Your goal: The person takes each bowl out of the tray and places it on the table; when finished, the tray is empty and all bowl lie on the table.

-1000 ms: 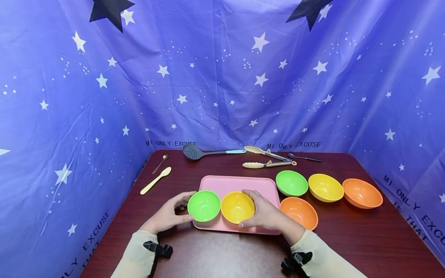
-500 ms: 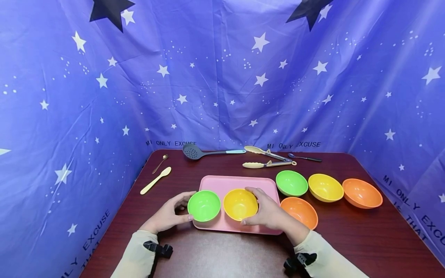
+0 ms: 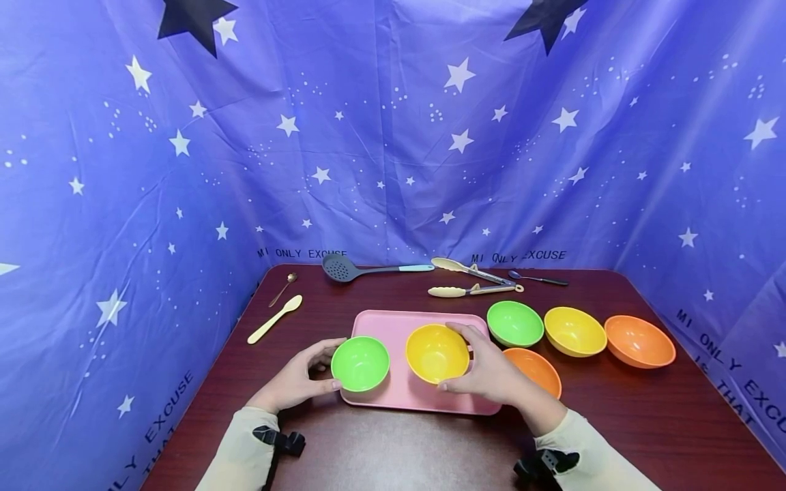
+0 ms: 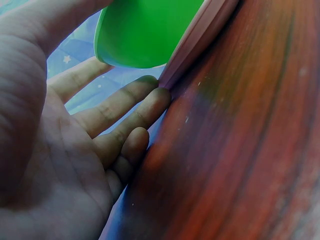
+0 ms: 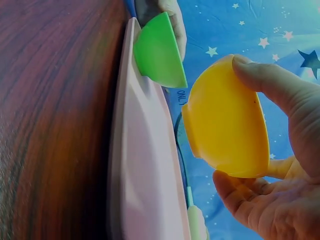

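Bright, even light — soft shadows, wrist views dim, edges warped

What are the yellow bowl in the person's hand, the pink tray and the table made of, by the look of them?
The yellow bowl looks like plastic or melamine: even colour, smooth with a dull sheen and a thin rim. The pink tray seems the same sort of matte plastic, with a moulded raised edge. The table looks like dark reddish wood or wood-look laminate: streaky grain shows in the wrist views, with a slight gloss.
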The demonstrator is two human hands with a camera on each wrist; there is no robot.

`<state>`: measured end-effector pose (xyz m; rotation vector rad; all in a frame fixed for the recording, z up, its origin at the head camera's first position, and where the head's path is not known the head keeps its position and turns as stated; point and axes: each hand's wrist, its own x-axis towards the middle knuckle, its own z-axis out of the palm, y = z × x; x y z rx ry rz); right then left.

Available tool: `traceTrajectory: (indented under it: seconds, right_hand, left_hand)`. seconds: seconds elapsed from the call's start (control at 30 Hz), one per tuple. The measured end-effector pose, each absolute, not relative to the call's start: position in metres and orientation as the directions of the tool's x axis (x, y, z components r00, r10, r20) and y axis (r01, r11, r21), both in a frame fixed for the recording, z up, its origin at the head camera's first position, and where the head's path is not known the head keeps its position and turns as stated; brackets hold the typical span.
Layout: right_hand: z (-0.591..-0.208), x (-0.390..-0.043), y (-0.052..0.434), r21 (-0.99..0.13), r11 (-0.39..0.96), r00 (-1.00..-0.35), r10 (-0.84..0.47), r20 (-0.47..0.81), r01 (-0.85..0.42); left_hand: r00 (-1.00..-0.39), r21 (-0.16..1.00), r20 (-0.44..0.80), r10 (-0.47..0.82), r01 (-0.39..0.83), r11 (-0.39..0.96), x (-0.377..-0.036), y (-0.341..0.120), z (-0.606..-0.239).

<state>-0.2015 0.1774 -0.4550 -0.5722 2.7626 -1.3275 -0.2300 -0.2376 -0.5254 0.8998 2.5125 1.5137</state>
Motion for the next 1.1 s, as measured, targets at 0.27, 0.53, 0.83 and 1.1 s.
traceTrajectory:
  seconds: [0.27,0.53,0.83,1.1]
  right_hand:
    - [-0.446,-0.198,0.192,-0.815,0.492,-0.933,-0.324,0.156,-0.307]
    - [-0.440,-0.192,0.208,-0.766,0.566,-0.947,-0.266,0.183,-0.307]
    - [-0.437,-0.190,0.233,-0.708,0.627,-0.945,-0.232,0.228,-0.325]
    - [-0.431,-0.183,0.255,-0.716,0.643,-0.962,-0.172,0.214,-0.274]
  left_hand:
    - [-0.827,0.838,0.227,0.514,0.435,0.330,-0.228,-0.235,-0.523]
    - [-0.832,0.837,0.219,0.510,0.428,0.341,-0.228,-0.235,-0.523]
    - [-0.827,0.837,0.226,0.516,0.435,0.331,-0.228,-0.236,-0.523]
    - [-0.824,0.834,0.235,0.516,0.443,0.327,-0.228,-0.235,-0.522]
